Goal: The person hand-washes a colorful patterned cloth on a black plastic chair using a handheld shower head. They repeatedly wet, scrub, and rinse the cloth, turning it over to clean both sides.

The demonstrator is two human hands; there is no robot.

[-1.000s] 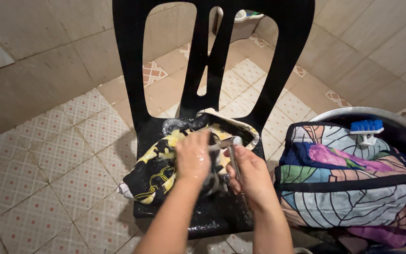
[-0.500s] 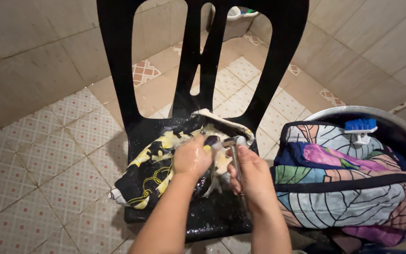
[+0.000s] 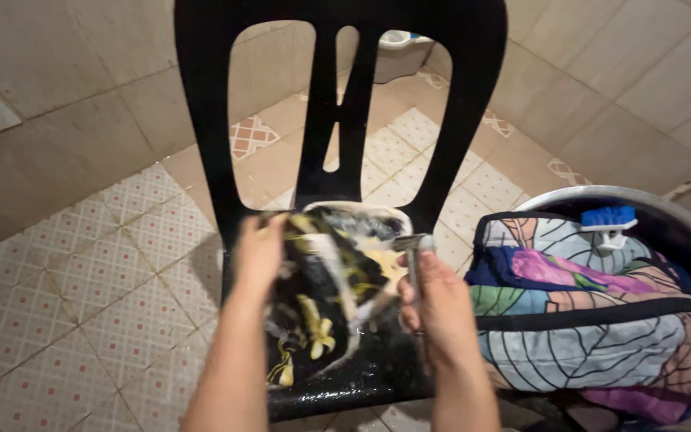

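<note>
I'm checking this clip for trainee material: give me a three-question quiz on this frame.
1. True or false: the left hand grips the black and yellow cloth.
2. What does the right hand hold? A) blue brush B) metal sprayer C) soap bar
3. Fill in: the blue brush lies on the patterned fabric in the ____.

Key: 1 true. 2 B, the metal sprayer. 3 basin.

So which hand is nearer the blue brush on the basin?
Right. The right hand, gripping a metal sprayer, sits just left of the blue brush; the left hand is farther, across the black-and-yellow cloth.
</note>
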